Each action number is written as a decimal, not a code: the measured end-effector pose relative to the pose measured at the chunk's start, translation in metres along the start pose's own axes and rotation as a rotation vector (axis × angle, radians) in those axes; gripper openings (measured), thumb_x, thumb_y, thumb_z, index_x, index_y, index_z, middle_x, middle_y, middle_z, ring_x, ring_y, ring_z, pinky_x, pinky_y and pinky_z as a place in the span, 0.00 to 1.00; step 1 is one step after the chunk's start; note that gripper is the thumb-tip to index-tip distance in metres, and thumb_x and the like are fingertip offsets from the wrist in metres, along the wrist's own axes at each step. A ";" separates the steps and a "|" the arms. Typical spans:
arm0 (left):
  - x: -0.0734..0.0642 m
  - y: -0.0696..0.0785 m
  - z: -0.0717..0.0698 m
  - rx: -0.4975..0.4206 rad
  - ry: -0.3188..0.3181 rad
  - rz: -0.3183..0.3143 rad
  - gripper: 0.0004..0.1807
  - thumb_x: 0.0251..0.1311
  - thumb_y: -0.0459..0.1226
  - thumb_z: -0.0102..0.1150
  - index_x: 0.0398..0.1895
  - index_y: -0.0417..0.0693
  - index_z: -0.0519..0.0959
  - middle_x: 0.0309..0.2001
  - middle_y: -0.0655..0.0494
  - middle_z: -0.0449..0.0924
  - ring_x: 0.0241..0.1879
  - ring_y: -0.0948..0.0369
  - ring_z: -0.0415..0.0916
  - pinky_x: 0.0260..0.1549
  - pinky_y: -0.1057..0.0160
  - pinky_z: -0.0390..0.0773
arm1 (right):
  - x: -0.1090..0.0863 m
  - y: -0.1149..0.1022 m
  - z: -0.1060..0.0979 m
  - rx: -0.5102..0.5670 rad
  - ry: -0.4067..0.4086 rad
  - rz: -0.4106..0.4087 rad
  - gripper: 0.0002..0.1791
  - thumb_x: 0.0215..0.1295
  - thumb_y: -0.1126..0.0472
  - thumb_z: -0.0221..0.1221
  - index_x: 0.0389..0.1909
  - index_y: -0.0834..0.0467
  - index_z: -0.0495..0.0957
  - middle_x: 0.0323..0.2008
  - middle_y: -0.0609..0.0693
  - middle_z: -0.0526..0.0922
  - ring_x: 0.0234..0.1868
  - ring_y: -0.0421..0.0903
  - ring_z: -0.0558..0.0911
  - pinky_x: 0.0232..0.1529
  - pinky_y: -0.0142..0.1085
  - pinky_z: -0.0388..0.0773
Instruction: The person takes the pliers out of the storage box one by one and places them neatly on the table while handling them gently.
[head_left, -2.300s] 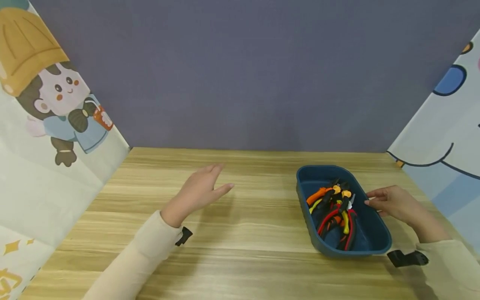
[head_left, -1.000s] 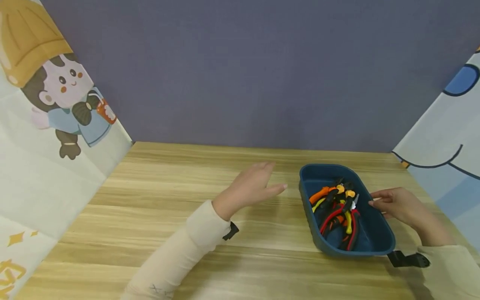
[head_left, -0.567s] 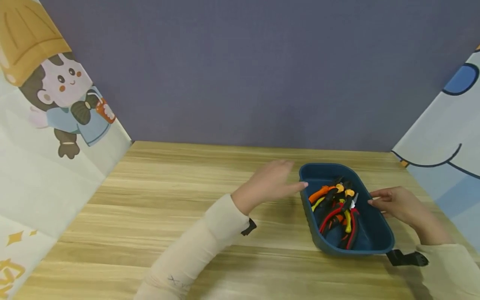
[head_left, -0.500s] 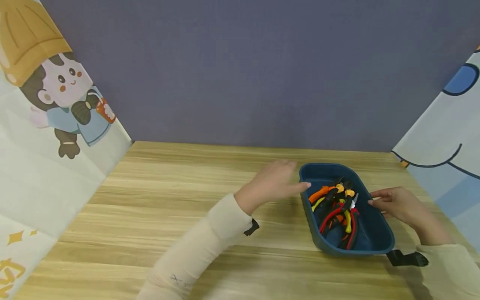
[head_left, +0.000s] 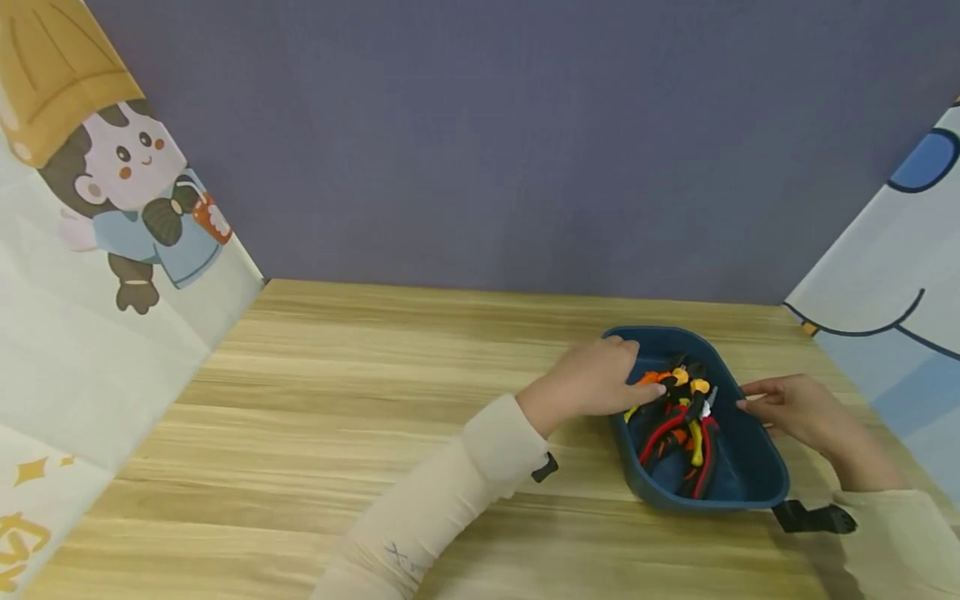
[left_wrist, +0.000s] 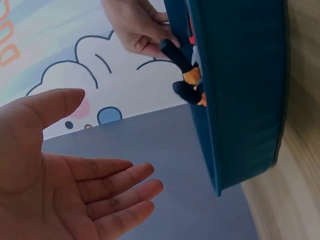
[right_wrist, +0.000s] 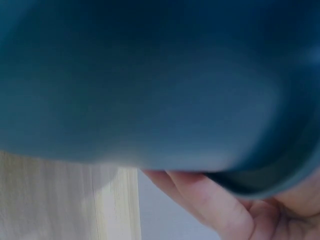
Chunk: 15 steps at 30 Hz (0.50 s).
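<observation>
A dark blue plastic bin stands at the right of the wooden table, with several pliers heaped inside it. Their handles are red and black, yellow and black, and orange and black. My right hand pinches the bin's right rim; in the right wrist view its fingers curl against the outside of the wall. Over the bin's left rim reaches my left hand, holding nothing. Its thumb overlaps the orange handle in the head view. The left wrist view shows its palm with fingers extended.
A grey-blue panel closes off the back of the table. White sheets with cartoon prints flank it, a capped figure on the left and a blue-spotted drawing on the right. Black straps circle both wrists.
My left hand has travelled right across the table until it is over the bin's left side. My right hand keeps its hold on the rim, and the pliers lie as before.
</observation>
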<state>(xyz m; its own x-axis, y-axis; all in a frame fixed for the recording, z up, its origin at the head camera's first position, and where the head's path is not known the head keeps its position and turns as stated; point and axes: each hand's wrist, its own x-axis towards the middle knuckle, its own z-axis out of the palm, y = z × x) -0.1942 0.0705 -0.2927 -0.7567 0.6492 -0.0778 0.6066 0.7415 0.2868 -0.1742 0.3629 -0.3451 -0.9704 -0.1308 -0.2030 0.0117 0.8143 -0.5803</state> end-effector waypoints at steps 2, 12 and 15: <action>0.003 0.002 0.004 0.017 -0.006 -0.002 0.39 0.63 0.63 0.43 0.68 0.48 0.63 0.64 0.58 0.67 0.61 0.63 0.67 0.56 0.66 0.69 | 0.000 0.000 0.000 -0.003 -0.003 0.005 0.24 0.69 0.61 0.52 0.55 0.80 0.67 0.41 0.70 0.81 0.36 0.53 0.84 0.32 0.41 0.81; 0.016 0.013 0.013 0.014 -0.016 0.016 0.34 0.61 0.62 0.46 0.63 0.52 0.70 0.58 0.61 0.72 0.54 0.65 0.71 0.47 0.68 0.73 | 0.000 0.001 0.001 -0.020 0.007 -0.007 0.25 0.70 0.60 0.52 0.54 0.79 0.68 0.42 0.71 0.80 0.36 0.54 0.84 0.32 0.42 0.81; 0.019 0.015 0.015 0.015 -0.017 0.019 0.28 0.62 0.61 0.47 0.52 0.52 0.76 0.49 0.62 0.76 0.44 0.67 0.74 0.39 0.70 0.73 | 0.000 0.001 0.001 -0.025 0.012 -0.012 0.24 0.69 0.60 0.52 0.54 0.79 0.68 0.41 0.71 0.80 0.35 0.53 0.84 0.31 0.41 0.81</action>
<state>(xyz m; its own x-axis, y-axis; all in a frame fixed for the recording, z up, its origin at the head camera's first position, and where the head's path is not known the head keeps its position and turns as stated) -0.1959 0.0968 -0.3037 -0.7408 0.6659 -0.0883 0.6248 0.7313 0.2736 -0.1743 0.3629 -0.3467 -0.9732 -0.1338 -0.1869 -0.0057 0.8268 -0.5625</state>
